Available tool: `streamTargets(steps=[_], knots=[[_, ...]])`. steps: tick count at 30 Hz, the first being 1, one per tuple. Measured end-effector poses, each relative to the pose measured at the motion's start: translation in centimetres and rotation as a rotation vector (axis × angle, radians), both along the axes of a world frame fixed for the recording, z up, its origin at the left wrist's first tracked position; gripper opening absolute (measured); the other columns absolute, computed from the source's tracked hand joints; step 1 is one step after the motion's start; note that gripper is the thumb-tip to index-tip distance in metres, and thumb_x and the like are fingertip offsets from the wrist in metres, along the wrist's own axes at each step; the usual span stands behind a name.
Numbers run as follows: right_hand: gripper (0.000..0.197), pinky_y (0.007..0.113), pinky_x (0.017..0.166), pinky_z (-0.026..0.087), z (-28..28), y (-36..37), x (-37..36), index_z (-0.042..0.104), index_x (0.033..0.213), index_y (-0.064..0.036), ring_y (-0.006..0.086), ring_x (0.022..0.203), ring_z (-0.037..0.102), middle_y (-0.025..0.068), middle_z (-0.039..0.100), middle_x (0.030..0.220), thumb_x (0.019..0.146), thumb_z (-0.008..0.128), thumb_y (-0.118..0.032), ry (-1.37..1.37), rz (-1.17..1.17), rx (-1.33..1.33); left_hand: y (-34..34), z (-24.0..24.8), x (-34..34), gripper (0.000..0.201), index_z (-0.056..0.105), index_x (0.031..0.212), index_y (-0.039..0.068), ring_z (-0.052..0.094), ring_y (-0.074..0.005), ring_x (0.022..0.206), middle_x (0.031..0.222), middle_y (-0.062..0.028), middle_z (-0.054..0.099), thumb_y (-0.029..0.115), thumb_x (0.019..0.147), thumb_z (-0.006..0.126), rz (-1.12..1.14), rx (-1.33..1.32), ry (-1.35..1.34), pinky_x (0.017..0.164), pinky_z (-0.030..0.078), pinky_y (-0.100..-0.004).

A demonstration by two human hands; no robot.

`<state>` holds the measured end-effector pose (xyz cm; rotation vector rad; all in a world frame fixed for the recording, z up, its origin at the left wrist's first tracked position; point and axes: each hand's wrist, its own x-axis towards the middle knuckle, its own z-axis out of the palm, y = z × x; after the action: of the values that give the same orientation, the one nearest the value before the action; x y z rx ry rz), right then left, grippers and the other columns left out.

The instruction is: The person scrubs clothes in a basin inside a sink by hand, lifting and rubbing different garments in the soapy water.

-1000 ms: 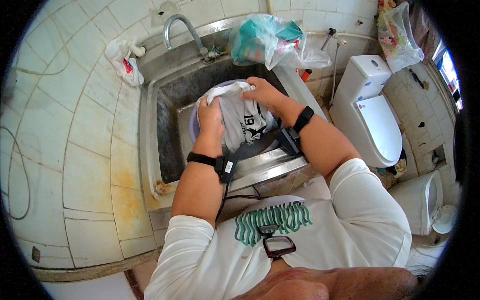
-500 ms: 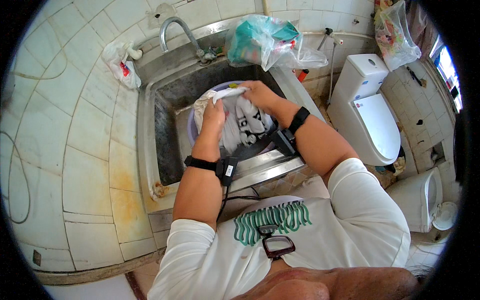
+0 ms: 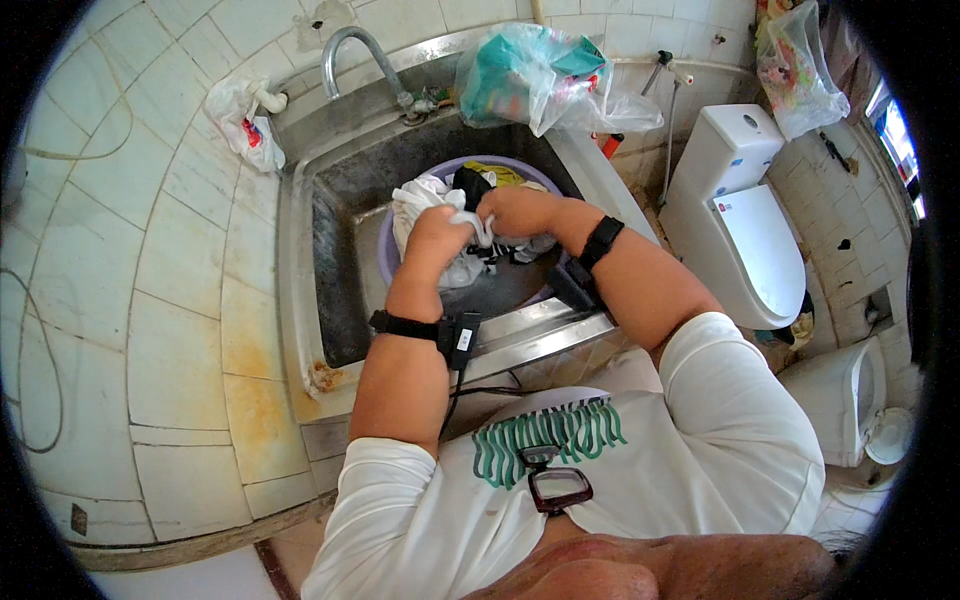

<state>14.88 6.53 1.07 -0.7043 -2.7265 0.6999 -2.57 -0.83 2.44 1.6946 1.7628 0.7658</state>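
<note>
A purple basin (image 3: 385,255) stands in the metal sink (image 3: 345,325), with clothes in it. Both hands are over it, closed on a white garment (image 3: 462,270) with black markings. My left hand (image 3: 438,238) grips one part of it, and my right hand (image 3: 520,212) pinches another close by; a twisted fold runs between them. The garment's lower part hangs into the basin, where water seems to lie at the near side. Behind my hands are a black cloth (image 3: 470,185) and a yellow cloth (image 3: 508,175). My fingertips are partly hidden.
A curved faucet (image 3: 365,50) rises at the sink's back. Plastic bags (image 3: 540,80) sit on the back right corner; another bag (image 3: 247,130) hangs on the left wall. To the right are a toilet (image 3: 750,215) and a white bin (image 3: 830,400). A cable (image 3: 455,405) trails from my left wrist strap.
My hands have come closer together and lower over the basin, bunching the white garment that was spread between them. The yellow and black cloths behind now show more.
</note>
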Motion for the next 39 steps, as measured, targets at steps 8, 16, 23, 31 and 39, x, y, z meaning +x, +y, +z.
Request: streamTargets(steps=[8,16,23,31,39], knots=[[0.046,0.037,0.077,0.048,-1.8,-0.3,-0.8,0.065,0.113,-0.0129,0.0249,0.091,0.062,0.0098,0.067,0.101,0.068,0.074,-0.017,-0.605,0.187,-0.354,1.7,-5.3,-0.9,0.043,0.060,0.118,0.006,0.061,-0.0236,0.073,0.094,-0.0084,0.064,0.015,0.076,0.070,-0.286,-0.826,0.144,0.062,0.048,-0.0379],[0.046,0.037,0.084,0.045,-4.9,0.3,-1.2,0.058,0.122,-0.0109,0.0234,0.098,0.059,0.0099,0.062,0.114,0.081,0.064,-0.031,-1.003,0.247,-0.731,1.7,-7.6,-0.9,0.034,0.061,0.116,0.009,0.057,-0.0186,0.082,0.098,-0.0041,0.064,0.025,0.086,0.059,-0.401,-0.967,0.251,0.073,0.046,-0.0374],[0.035,0.041,0.076,0.046,-2.7,-0.9,-1.5,0.065,0.107,-0.0095,0.0246,0.085,0.062,0.0095,0.067,0.099,0.076,0.064,-0.025,-1.067,0.183,-0.525,-0.3,-2.6,0.4,0.037,0.060,0.114,0.004,0.057,-0.0229,0.089,0.110,-0.0119,0.061,0.029,0.087,0.058,-0.382,-1.004,0.327,0.076,0.046,-0.0392],[0.036,0.038,0.075,0.045,-2.0,0.2,-0.2,0.064,0.104,-0.0027,0.0239,0.079,0.059,0.0110,0.066,0.098,0.078,0.054,-0.026,-0.573,0.122,-0.386,1.4,-3.6,-0.7,0.029,0.061,0.098,0.002,0.052,-0.0191,0.067,0.080,-0.0056,0.058,0.028,0.090,0.053,-0.115,-0.427,0.057,0.061,0.044,-0.0369],[0.051,0.039,0.081,0.043,1.0,-0.2,0.7,0.061,0.100,0.0001,0.0300,0.089,0.060,0.0193,0.064,0.097,0.083,0.057,-0.047,-0.359,0.000,-0.245,0.1,0.6,-0.2,0.028,0.063,0.102,0.006,0.058,-0.0400,0.088,0.098,-0.0194,0.064,0.026,0.087,0.049,0.438,0.339,0.356,0.077,0.045,-0.0425]])
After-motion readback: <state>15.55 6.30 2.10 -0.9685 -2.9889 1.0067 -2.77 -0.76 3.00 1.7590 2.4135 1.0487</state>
